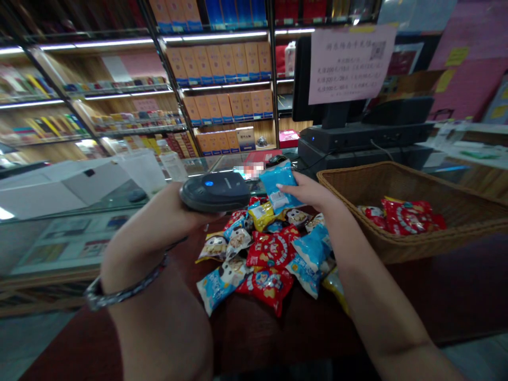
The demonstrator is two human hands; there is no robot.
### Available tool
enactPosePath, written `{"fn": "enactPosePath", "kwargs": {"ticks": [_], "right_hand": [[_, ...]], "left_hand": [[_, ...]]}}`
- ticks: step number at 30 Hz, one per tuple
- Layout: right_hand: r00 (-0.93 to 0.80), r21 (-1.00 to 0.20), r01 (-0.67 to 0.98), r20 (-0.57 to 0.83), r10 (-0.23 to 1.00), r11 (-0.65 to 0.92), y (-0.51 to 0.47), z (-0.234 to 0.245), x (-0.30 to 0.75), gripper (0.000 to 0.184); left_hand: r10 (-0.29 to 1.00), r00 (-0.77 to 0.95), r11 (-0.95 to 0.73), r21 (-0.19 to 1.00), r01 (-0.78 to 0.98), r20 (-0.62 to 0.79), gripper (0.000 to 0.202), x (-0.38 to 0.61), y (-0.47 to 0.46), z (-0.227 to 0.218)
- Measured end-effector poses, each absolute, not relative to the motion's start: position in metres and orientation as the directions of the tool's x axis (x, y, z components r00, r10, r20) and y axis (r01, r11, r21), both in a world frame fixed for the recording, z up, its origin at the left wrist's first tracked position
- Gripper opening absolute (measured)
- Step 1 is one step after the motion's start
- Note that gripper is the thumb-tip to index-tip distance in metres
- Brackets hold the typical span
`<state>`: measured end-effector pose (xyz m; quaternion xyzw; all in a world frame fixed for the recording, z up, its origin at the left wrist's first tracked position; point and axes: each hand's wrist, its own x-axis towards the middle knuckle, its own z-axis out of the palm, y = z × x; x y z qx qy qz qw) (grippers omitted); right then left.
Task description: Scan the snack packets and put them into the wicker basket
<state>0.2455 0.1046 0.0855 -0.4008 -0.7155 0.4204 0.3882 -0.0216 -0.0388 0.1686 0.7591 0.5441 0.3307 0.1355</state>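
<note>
My left hand (159, 217) is closed around a dark handheld scanner (216, 191), whose head points right. My right hand (311, 194) holds a light-blue snack packet (278, 182) up beside the scanner's head, its white label facing me. Below both hands, a pile of several small snack packets (270, 254) in red, blue and yellow lies on the dark red counter (254, 328). A metal bracelet (123, 291) sits on my left wrist.
A wicker basket (397, 180) at the right holds red snack packets (400, 214). Behind it stands a till with a monitor (337, 114) and a pink notice (349, 63). A glass display counter (67, 233) is on the left, with stocked shelves (222, 79) at the back.
</note>
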Motion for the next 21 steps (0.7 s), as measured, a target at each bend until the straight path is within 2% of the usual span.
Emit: {"fn": "enactPosePath", "kwargs": {"ticks": [2,6,9,11,14,16,17,18,19,21], "right_hand": [[-0.363,-0.934,0.182,0.228,0.904,0.308,0.101,0.091,0.254,0.046],[-0.314,-0.919,0.194,0.274,0.909,0.344,0.099,0.097,0.264,0.045],[-0.283,-0.881,0.25,0.33,0.901,0.401,0.099,0.1,0.269,0.041],[-0.217,-0.829,0.351,0.381,0.899,0.436,0.095,0.106,0.273,0.038],[0.113,-0.719,0.59,0.522,0.845,0.366,0.08,0.12,0.285,0.045],[0.386,-0.659,0.725,0.628,0.676,0.198,0.067,0.131,0.296,0.064],[0.461,-0.634,0.764,0.666,0.586,0.12,0.06,0.136,0.301,0.074],[0.488,-0.608,0.791,0.694,0.53,0.068,0.055,0.14,0.305,0.079],[0.47,-0.579,0.814,0.708,0.527,0.05,0.051,0.143,0.308,0.08],[0.288,-0.501,0.854,0.68,0.674,0.14,0.049,0.143,0.309,0.066]], "left_hand": [[0.913,0.215,-0.389,0.576,0.719,0.347,0.04,-0.02,-0.039,0.169],[0.912,0.23,-0.396,0.584,0.708,0.34,0.032,-0.017,-0.038,0.169],[0.91,0.242,-0.403,0.584,0.704,0.336,0.027,-0.016,-0.038,0.17],[0.913,0.234,-0.395,0.577,0.715,0.335,0.028,-0.017,-0.038,0.17],[0.923,0.183,-0.355,0.568,0.743,0.338,0.035,-0.019,-0.038,0.169],[0.928,0.156,-0.332,0.562,0.758,0.337,0.038,-0.021,-0.037,0.169],[0.929,0.152,-0.327,0.558,0.763,0.336,0.038,-0.021,-0.037,0.169],[0.929,0.152,-0.325,0.551,0.768,0.336,0.037,-0.022,-0.037,0.168],[0.929,0.155,-0.327,0.546,0.772,0.336,0.037,-0.022,-0.036,0.168],[0.928,0.152,-0.324,0.537,0.779,0.34,0.036,-0.02,-0.036,0.168]]}}
